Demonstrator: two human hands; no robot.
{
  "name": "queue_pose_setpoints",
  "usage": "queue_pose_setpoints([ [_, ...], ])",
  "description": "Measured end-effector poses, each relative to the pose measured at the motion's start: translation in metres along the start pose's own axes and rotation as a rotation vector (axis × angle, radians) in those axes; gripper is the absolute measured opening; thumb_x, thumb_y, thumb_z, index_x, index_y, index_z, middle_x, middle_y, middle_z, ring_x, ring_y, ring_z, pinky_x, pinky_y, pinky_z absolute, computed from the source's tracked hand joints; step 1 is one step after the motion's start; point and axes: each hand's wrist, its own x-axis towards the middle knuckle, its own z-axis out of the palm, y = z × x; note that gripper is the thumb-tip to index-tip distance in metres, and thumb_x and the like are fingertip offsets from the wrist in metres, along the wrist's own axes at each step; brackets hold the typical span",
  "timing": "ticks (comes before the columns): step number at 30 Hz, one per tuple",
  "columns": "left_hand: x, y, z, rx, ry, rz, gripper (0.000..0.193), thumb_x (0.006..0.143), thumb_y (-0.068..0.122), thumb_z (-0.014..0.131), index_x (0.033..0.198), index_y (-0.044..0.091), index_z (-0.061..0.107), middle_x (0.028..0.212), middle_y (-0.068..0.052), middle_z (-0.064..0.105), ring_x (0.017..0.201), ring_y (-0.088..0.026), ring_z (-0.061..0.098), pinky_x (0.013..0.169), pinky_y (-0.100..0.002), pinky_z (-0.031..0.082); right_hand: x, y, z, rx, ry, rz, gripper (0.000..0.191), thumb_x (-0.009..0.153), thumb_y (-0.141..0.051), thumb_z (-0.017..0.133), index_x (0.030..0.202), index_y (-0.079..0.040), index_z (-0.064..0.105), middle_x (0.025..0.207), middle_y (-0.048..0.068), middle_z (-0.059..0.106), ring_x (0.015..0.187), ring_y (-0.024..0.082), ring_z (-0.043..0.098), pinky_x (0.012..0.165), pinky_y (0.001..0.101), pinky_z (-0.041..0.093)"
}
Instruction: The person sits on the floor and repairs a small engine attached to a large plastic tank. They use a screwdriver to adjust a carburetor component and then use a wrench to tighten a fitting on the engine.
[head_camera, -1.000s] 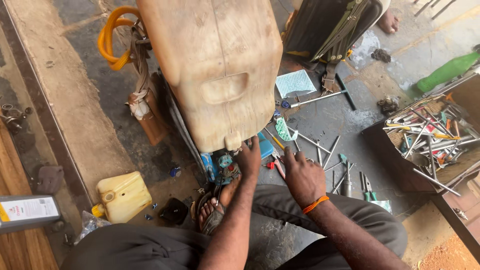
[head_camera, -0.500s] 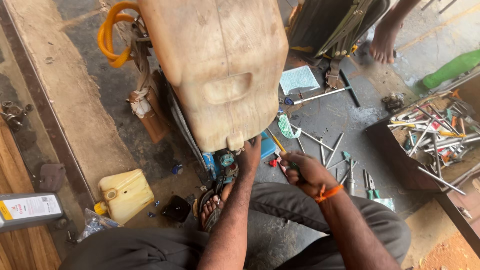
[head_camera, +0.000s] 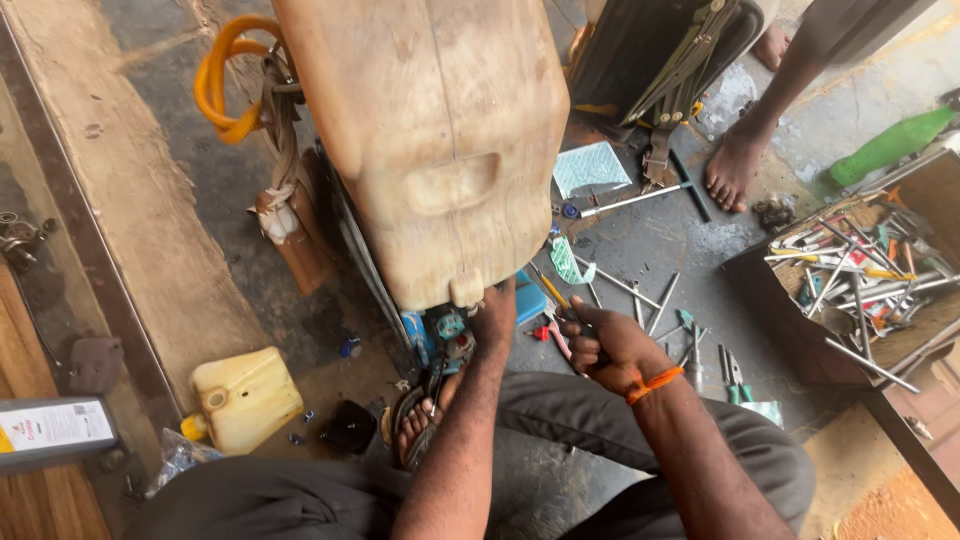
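Right hand (head_camera: 607, 345) now fisted on pliers (head_camera: 553, 335), left hand (head_camera: 494, 312) under jerrycan (head_camera: 440, 130)

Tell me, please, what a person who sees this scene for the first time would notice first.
First, the big tan jerrycan filling the top centre, with the left hand at its lower edge near the cap. To the right, the right hand grips a tool above scattered tools on the floor, and an open box of tools sits at the far right.

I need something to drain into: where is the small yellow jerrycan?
In the head view, lower left: the small yellow jerrycan lies on the ground, left of the person's sandalled foot.
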Motion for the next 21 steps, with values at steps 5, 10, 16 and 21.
queue_pose_setpoints([
  [5,0.006,0.000,0.003,-0.099,-0.126,-0.140,0.056,0.093,0.043,0.075,0.122,-0.004,0.067,0.121,-0.024,0.070,0.112,-0.043,0.065,0.097,-0.050,0.052,-0.033,0.018,0.013,-1.188,0.470,-0.611,0.026,0.105,-0.026,0.063,0.116,-0.003,0.065,0.080,0.006,0.062,0.054,0.014,0.049,0.045,0.0296,0.036],
  [10,0.003,-0.002,0.006,-0.106,-0.135,-0.171,0.045,0.093,0.034,0.072,0.118,-0.003,0.070,0.117,-0.024,0.072,0.108,-0.043,0.067,0.092,-0.049,0.052,-0.053,0.020,0.035,-1.520,0.537,-0.619,0.033,0.106,-0.030,0.059,0.123,-0.004,0.065,0.077,0.004,0.057,0.051,0.011,0.043,0.043,0.0276,0.033],
  [16,0.001,-0.005,0.007,-0.146,-0.211,-0.214,0.033,0.097,0.026,0.066,0.115,-0.002,0.069,0.113,-0.022,0.073,0.107,-0.042,0.068,0.091,-0.047,0.054,-0.024,0.002,0.010,-0.017,0.107,0.076,0.041,0.107,-0.036,0.055,0.132,-0.004,0.066,0.074,0.001,0.052,0.048,0.007,0.036,0.041,0.0251,0.030],
  [21,0.007,-0.006,0.000,-0.219,-0.336,-0.316,0.035,0.099,0.030,0.062,0.115,-0.001,0.068,0.115,-0.020,0.072,0.111,-0.040,0.066,0.096,-0.046,0.052,-0.012,0.014,-0.009,0.191,0.009,0.173,0.039,0.103,-0.033,0.054,0.126,-0.002,0.063,0.073,-0.002,0.048,0.047,0.006,0.024,0.041,0.0240,0.022],
])
